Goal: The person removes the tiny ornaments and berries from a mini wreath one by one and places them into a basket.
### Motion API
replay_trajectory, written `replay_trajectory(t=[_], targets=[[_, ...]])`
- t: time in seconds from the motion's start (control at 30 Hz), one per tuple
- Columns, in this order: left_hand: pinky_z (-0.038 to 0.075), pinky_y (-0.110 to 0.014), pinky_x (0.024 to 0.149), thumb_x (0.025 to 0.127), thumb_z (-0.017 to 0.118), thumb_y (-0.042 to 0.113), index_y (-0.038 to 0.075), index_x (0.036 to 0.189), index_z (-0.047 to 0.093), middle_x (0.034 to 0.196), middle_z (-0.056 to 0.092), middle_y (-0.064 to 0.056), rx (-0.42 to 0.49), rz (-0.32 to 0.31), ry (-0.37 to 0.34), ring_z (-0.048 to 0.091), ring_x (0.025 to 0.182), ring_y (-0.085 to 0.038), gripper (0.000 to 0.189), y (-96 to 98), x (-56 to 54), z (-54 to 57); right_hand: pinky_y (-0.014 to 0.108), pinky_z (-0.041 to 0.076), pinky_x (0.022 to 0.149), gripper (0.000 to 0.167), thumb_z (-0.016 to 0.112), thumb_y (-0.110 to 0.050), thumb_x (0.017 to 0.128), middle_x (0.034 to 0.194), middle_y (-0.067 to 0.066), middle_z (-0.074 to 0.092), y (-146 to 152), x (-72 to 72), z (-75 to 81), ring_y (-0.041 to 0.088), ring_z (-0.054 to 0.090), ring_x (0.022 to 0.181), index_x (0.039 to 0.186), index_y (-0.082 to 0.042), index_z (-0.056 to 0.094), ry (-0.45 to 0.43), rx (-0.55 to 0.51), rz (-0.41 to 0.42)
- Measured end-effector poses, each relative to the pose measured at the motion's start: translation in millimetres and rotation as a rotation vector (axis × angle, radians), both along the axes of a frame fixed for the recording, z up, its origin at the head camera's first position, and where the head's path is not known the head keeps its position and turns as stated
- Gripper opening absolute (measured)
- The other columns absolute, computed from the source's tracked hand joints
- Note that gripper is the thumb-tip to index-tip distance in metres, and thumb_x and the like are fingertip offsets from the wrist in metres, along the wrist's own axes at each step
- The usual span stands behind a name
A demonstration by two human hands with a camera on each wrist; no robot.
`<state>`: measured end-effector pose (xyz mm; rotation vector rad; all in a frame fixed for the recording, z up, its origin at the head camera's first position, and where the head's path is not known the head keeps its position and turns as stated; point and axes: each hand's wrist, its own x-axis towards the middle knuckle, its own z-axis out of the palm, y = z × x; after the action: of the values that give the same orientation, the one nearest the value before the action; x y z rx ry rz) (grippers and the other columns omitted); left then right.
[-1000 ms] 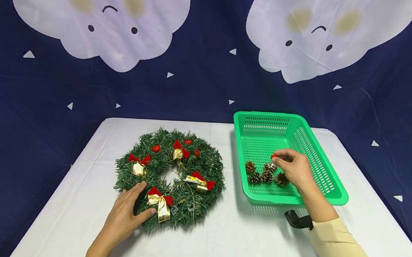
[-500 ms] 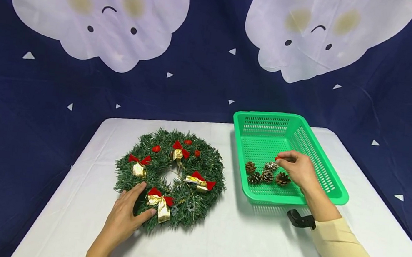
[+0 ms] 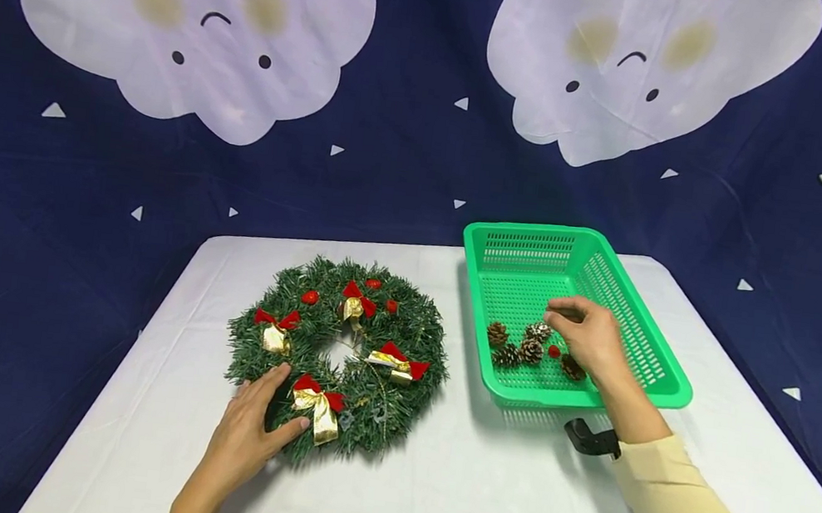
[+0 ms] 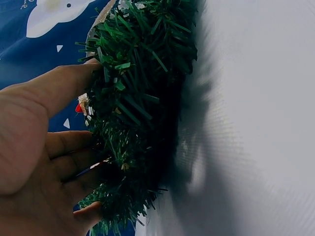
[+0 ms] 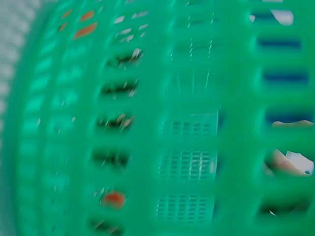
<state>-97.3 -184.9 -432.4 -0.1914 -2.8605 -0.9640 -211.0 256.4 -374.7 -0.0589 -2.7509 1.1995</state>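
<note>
A green wreath (image 3: 401, 423) with red-and-gold bows and small red balls lies at the middle left. My left hand (image 3: 246, 423) rests on its near left side, thumb and fingers spread. In the left wrist view the thumb and fingertips (image 4: 64, 140) reach into the green tinsel. My right hand (image 3: 590, 338) hovers over the green basket (image 3: 479, 356), its thumb and fingertips close together with nothing visible between them. Below the fingers, a small red ball (image 3: 554, 351) lies on the basket floor among several pine cones (image 3: 530, 352).
A white cloth covers the table (image 3: 446, 494). Behind it hangs a dark blue backdrop (image 3: 402, 197) with clouds. The basket stands at the right, with its slotted wall (image 5: 147, 103) filling the right wrist view. A black wrist mount (image 3: 591, 438) hangs below the right forearm.
My right hand has let go of the red ball, which now lies in the basket. A pine cone beside it has shifted slightly right. The left hand and the wreath stay put.
</note>
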Motion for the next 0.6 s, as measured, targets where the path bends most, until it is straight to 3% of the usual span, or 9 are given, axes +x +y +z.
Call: replay_trajectory(t=[0.37, 0.6], targets=[[0.017, -0.061, 0.113, 0.08, 0.073, 0.038, 0.006, 0.145, 0.037, 0.147, 0.04, -0.019, 0.0, -0.002, 0.013, 0.036, 0.136, -0.04, 0.081, -0.1, 0.3, -1.0, 0.042, 0.052, 0.086, 0.034, 0.063, -0.034, 0.09, 0.114, 0.011, 0.067, -42.6, -3.1, 14.0, 0.029, 0.062, 0.106, 0.117, -0.013, 0.064, 0.034, -0.101, 0.074], [0.017, -0.061, 0.113, 0.08, 0.073, 0.038, 0.006, 0.145, 0.037, 0.147, 0.04, -0.019, -0.006, -0.004, 0.017, 0.036, 0.136, -0.04, 0.081, -0.2, -0.1, -1.8, 0.039, 0.053, 0.081, 0.031, 0.064, -0.032, 0.089, 0.112, 0.009, 0.069, -61.9, -3.0, 18.4, 0.026, 0.063, 0.104, 0.115, -0.015, 0.065, 0.051, -0.119, 0.121]])
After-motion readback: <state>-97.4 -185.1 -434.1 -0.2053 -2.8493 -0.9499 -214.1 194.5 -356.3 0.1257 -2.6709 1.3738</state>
